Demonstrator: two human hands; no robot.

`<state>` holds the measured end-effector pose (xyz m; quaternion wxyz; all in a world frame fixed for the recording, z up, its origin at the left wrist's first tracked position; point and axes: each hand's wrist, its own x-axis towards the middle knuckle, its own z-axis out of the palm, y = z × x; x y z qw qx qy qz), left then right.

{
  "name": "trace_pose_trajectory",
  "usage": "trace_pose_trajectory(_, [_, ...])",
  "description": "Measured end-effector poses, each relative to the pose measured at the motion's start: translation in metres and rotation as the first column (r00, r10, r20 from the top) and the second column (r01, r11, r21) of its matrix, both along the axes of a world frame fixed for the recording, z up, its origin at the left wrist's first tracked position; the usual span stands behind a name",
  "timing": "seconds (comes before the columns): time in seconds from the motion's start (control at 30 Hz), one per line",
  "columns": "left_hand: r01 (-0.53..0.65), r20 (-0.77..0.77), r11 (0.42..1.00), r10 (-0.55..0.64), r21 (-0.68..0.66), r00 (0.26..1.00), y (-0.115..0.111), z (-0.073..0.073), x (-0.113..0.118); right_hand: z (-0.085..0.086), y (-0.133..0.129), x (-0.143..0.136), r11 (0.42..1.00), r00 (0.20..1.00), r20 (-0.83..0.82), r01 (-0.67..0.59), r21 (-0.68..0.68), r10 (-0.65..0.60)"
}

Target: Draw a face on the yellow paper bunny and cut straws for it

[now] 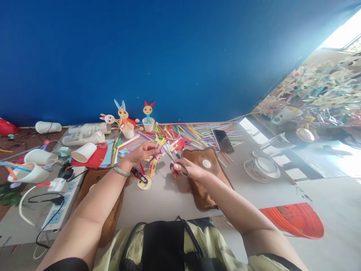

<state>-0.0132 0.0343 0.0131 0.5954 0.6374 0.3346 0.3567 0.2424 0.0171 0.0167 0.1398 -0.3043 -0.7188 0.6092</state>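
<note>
My left hand (142, 152), wearing a bracelet, pinches a small yellow and purple strip (160, 144) above the table. To its right, my right hand (186, 168) grips scissors (170, 151) by their black handles. Their blades point up and left, close to the strip; whether they touch it I cannot tell. Below my left hand lies a round yellow face cutout (143, 185), with a dark-handled tool (138, 175) partly over it. Orange and yellow strips (152, 165) lie beside the cutout. Red paper pieces (182, 144) lie just beyond the scissors.
Brown pads (210, 184) flank the work area. Colourful sticks (197, 135) spread along the wall, near a phone (223, 141). Rabbit-faced figures (148, 110) stand in paper cups (148, 124). A power strip (63, 203) and more cups lie left; a red fan-shaped object (296, 220) lies right.
</note>
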Motion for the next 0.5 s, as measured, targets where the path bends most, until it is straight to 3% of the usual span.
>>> trace_pose_trajectory(0.5, [0.028, 0.03, 0.998, -0.027, -0.047, 0.999, 0.0015, -0.0048, -0.0013, 0.0043, -0.0078, -0.0055, 0.993, 0.995, -0.013, 0.1, -0.064, -0.101])
